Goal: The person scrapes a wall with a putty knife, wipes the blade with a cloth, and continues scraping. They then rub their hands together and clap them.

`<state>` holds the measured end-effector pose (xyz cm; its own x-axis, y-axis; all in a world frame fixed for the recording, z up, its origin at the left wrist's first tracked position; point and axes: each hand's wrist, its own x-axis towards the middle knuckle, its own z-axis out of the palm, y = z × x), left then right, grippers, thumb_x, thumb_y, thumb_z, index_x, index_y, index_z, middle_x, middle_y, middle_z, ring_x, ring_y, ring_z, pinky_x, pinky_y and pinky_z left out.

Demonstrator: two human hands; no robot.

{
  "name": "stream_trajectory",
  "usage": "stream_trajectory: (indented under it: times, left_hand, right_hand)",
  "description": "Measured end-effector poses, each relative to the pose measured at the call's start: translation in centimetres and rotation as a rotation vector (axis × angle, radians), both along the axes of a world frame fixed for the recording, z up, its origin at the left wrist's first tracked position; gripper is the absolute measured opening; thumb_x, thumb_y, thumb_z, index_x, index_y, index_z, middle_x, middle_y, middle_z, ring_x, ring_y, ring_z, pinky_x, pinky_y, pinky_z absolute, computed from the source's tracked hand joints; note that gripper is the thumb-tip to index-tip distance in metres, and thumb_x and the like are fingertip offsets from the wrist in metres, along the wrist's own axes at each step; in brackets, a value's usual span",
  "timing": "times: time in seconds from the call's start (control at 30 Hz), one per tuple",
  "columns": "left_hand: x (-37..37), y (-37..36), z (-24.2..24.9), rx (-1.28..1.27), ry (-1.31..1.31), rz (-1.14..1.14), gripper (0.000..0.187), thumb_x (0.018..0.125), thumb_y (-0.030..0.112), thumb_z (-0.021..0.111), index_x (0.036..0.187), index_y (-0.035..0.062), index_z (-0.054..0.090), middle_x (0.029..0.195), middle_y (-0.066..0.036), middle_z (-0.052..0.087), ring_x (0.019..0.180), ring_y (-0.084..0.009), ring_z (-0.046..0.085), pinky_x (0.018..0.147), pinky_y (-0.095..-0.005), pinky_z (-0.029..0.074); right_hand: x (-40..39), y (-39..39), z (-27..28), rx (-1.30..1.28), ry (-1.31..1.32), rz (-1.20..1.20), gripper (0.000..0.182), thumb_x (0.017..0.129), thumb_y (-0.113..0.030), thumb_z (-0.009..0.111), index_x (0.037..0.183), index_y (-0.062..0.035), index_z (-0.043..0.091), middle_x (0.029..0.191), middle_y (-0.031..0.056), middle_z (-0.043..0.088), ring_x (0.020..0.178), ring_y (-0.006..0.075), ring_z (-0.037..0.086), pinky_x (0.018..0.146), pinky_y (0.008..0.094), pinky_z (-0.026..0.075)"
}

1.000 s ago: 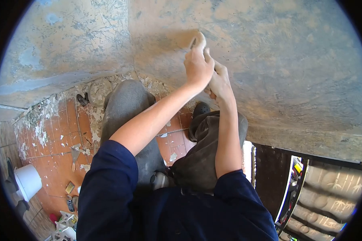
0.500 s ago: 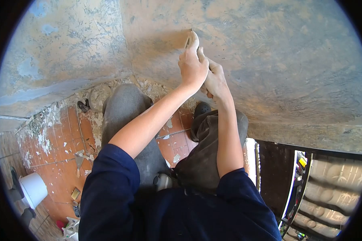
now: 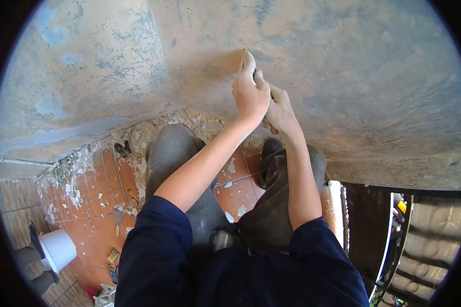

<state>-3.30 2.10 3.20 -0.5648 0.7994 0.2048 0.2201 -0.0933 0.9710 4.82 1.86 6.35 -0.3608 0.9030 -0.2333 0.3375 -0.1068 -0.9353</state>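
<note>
My left hand (image 3: 251, 97) is closed, pressed close to the scuffed wall (image 3: 338, 77), with a finger stretched up along its surface. Just right of and below it, my right hand (image 3: 280, 112) is closed too, its fingers wrapped. Both hands touch and seem to grip one slim tool between them. My fingers and palms hide most of that tool, so its kind does not show. Pale, dusty residue coats the fingers. The wall has worn patches of tan, grey and blue.
Paint flakes litter the tiled floor (image 3: 95, 192) along the wall base. A scraper (image 3: 118, 217), a brush (image 3: 113, 255) and a white bucket (image 3: 59, 249) are at left. My knees (image 3: 175, 148) are below my arms. A slatted rack (image 3: 430, 240) stands at right.
The whole view has shifted, so wall, floor and hands appear lower and slightly farther right. Both hands keep nearly the same grip and place against the wall.
</note>
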Motion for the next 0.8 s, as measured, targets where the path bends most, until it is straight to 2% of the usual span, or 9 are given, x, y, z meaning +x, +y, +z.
stream_trajectory:
  times: [0.17, 0.23, 0.37, 0.53, 0.6, 0.67, 0.7, 0.73, 0.8]
  left_hand:
    - [-0.1, 0.0, -0.7, 0.1, 0.203, 0.042, 0.05, 0.085, 0.002, 0.046, 0.133, -0.0061, 0.037, 0.129, -0.026, 0.046, 0.114, -0.0391, 0.05, 0.098, -0.0409, 0.039]
    - [0.1, -0.9, 0.5, -0.097, 0.051, -0.089, 0.049, 0.085, 0.001, 0.046, 0.132, -0.0071, 0.037, 0.131, -0.026, 0.044, 0.12, -0.0386, 0.045, 0.101, -0.0404, 0.036]
    - [-1.1, 0.7, -1.7, 0.058, 0.159, 0.07, 0.049, 0.088, 0.004, 0.049, 0.133, -0.008, 0.036, 0.129, -0.027, 0.047, 0.122, -0.0334, 0.046, 0.1, -0.0364, 0.036]
    - [-1.2, -0.6, -0.5, -0.025, 0.214, -0.009, 0.049, 0.089, 0.006, 0.048, 0.133, -0.0094, 0.034, 0.13, -0.027, 0.046, 0.122, -0.0324, 0.045, 0.103, -0.0358, 0.034]
    - [-1.4, -0.4, -0.1, -0.072, 0.207, -0.073, 0.05, 0.089, 0.006, 0.048, 0.134, -0.0096, 0.033, 0.13, -0.027, 0.046, 0.123, -0.0319, 0.045, 0.104, -0.0353, 0.033]
    - [-2.2, 0.1, -0.4, 0.016, 0.179, -0.076, 0.05, 0.091, 0.015, 0.044, 0.136, -0.0038, 0.033, 0.133, -0.022, 0.044, 0.128, -0.0313, 0.039, 0.105, -0.0362, 0.031]
    - [-2.7, 0.0, 0.9, -0.002, 0.114, -0.032, 0.044, 0.092, 0.016, 0.044, 0.132, -0.0022, 0.042, 0.127, -0.019, 0.052, 0.119, -0.0283, 0.05, 0.102, -0.0356, 0.035]
    - [-3.6, 0.4, 1.1, -0.004, 0.118, -0.038, 0.044, 0.092, 0.016, 0.044, 0.132, -0.0022, 0.042, 0.127, -0.019, 0.052, 0.119, -0.0283, 0.05, 0.102, -0.0356, 0.035]
    - [-5.3, 1.1, 1.8, 0.044, -0.034, 0.058, 0.035, 0.091, 0.013, 0.042, 0.122, -0.0002, 0.052, 0.109, -0.015, 0.061, 0.094, -0.0217, 0.06, 0.086, -0.0332, 0.047]
  right_hand:
    - [0.7, 0.2, -1.7, 0.039, 0.004, 0.039, 0.04, 0.091, -0.024, 0.045, 0.124, -0.0028, 0.055, 0.057, 0.0037, 0.053, 0.039, 0.0091, 0.044, 0.033, 0.0265, 0.034]
    - [0.0, 0.2, -1.3, 0.078, 0.044, 0.02, 0.04, 0.091, -0.024, 0.045, 0.124, -0.0038, 0.054, 0.056, 0.0037, 0.053, 0.038, 0.0094, 0.044, 0.033, 0.0265, 0.034]
    - [-0.5, 0.9, -1.0, -0.034, -0.024, 0.079, 0.041, 0.092, -0.026, 0.044, 0.128, -0.0076, 0.052, 0.056, 0.0037, 0.053, 0.038, 0.0099, 0.045, 0.033, 0.0265, 0.035]
    - [0.5, 0.8, -0.8, -0.044, -0.029, 0.124, 0.041, 0.094, -0.027, 0.041, 0.131, -0.0107, 0.049, 0.055, 0.0015, 0.049, 0.036, 0.0087, 0.042, 0.032, 0.0254, 0.034]
    - [2.2, 1.1, -2.4, -0.132, 0.079, 0.145, 0.042, 0.096, -0.028, 0.041, 0.134, -0.0099, 0.045, 0.054, -0.0015, 0.044, 0.036, 0.0063, 0.037, 0.031, 0.0235, 0.032]
    - [3.8, 0.9, -1.9, -0.157, 0.007, 0.157, 0.043, 0.097, -0.03, 0.041, 0.134, -0.0094, 0.044, 0.055, -0.0027, 0.043, 0.036, 0.0053, 0.035, 0.03, 0.0226, 0.031]
    - [4.6, 0.8, -1.6, -0.19, -0.077, 0.178, 0.044, 0.097, -0.031, 0.04, 0.135, -0.009, 0.043, 0.055, -0.0038, 0.041, 0.035, 0.0043, 0.034, 0.03, 0.0217, 0.031]
    - [5.2, 0.8, -1.3, -0.191, -0.072, 0.173, 0.044, 0.097, -0.031, 0.04, 0.135, -0.009, 0.043, 0.055, -0.0038, 0.041, 0.035, 0.0043, 0.034, 0.03, 0.0217, 0.031]
    - [6.3, 0.7, -0.5, -0.204, -0.089, 0.177, 0.045, 0.097, -0.033, 0.04, 0.135, -0.0088, 0.044, 0.055, -0.0052, 0.041, 0.035, 0.0037, 0.034, 0.03, 0.0202, 0.03]
